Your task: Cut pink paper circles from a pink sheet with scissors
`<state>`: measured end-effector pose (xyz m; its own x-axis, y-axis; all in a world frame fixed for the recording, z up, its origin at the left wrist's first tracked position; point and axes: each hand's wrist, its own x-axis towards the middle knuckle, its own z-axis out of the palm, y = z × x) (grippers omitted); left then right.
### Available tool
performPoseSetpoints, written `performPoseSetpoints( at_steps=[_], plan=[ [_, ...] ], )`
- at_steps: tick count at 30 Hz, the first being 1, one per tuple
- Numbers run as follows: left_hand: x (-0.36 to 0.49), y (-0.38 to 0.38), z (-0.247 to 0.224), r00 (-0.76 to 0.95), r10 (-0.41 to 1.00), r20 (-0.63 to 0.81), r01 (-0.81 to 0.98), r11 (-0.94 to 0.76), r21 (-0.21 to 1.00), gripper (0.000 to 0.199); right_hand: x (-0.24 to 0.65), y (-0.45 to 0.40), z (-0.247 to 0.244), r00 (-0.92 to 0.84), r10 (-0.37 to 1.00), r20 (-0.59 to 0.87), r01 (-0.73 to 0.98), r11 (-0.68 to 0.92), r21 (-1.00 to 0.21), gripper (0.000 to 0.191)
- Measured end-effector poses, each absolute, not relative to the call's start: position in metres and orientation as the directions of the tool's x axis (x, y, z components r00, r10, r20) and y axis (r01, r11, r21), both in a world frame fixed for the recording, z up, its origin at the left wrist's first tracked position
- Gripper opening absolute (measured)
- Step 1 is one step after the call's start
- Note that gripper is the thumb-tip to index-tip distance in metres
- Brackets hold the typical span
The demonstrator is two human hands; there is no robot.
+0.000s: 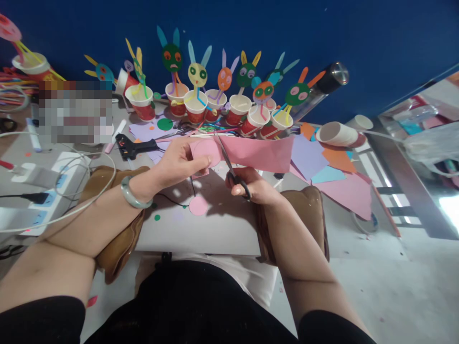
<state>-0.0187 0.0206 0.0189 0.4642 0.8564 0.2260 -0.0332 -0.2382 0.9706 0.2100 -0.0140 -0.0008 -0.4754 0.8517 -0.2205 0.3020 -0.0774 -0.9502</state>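
Observation:
My left hand [182,162] pinches the left end of a strip of pink paper [263,154], where a round outline shows near the thumb. In my right hand [251,184] is a pair of scissors [228,160] with black handles. Its blades point up and cross the pink paper just right of the round outline. A cut pink paper circle [198,206] lies on the table below my hands. Beside the left hand lies a black hot glue gun [134,146].
Several red and white paper cups [195,107] with paper rabbit heads line the blue wall. Coloured paper sheets [310,155] and stacked cups [337,134] are at right, near a steel flask [335,79]. A power strip [53,196] with white cables lies at left.

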Motion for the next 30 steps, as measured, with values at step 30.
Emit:
performPoseSetpoints(
  at_steps=[30],
  plan=[
    [-0.0175, 0.0184, 0.0218, 0.452, 0.862, 0.231, -0.06, -0.228, 0.972, 0.021, 0.2091, -0.0147, 0.0018, -0.486, 0.842, -0.235, 0.282, -0.104, -0.954, 0.068]
  ],
)
